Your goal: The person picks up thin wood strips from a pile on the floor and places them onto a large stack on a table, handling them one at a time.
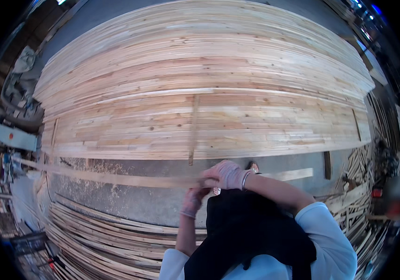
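Note:
A long, thin wooden strip [116, 178] runs crosswise in front of my body, blurred by motion along its left part. My right hand [228, 174], in a pale pinkish glove, is closed around the strip from above near its middle. Just below and to the left, my left hand [194, 200], also gloved, grips the strip from underneath; its fingertips are partly hidden. The strip's right end passes behind my right wrist and shows again past it.
Ahead lies a wide stack of jointed wooden boards [200, 70], with a narrow batten [194, 126] across its near part. Loose strips [111, 233] are piled at lower left. Wood scraps [356, 172] heap at right. Shavings [95, 175] litter the concrete floor.

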Tool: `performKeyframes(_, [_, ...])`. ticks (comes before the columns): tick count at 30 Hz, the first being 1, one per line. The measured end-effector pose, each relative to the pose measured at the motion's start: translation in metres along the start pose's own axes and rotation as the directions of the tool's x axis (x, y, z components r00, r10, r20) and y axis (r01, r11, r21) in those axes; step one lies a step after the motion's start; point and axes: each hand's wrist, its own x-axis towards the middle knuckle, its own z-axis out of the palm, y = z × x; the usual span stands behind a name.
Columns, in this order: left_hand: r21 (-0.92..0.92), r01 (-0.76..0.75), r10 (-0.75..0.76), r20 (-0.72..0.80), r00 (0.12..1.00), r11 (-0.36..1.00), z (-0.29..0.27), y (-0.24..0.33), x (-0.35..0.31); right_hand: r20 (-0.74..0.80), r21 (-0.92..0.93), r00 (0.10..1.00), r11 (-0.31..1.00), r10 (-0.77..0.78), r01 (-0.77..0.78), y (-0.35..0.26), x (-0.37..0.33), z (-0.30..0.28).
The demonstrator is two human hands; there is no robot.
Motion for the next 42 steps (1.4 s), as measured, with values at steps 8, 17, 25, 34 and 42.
performKeyframes(8, [-0.306,-0.276,0.143,-0.394,0.908,0.911,-0.021,0.064,-0.028,0.41,-0.11,0.783,0.878,0.467,-0.466,0.121,-0.097,-0.007])
performKeyframes(17, [-0.124,0.17,-0.186,-0.126,0.974,0.978,0.084,-0.026,0.006,0.32,0.34,0.941,0.914,0.109,-0.221,0.093,-0.007,-0.003])
performKeyframes(25, [-0.176,-0.455,0.179,-0.751,0.635,0.873,0.065,0.028,0.021,0.382,0.256,0.861,0.856,0.337,-0.449,0.259,-0.021,-0.015])
performKeyframes(34, [-0.299,-0.303,-0.063,-0.798,0.599,0.905,0.127,-0.021,0.067,0.097,0.074,0.639,0.635,0.763,-0.769,0.517,-0.008,-0.072])
performKeyframes(42, [-0.308,0.063,-0.298,-0.818,0.492,0.949,0.207,-0.037,0.097,-0.518,-0.281,0.715,0.696,0.47,-0.661,0.626,0.051,-0.139])
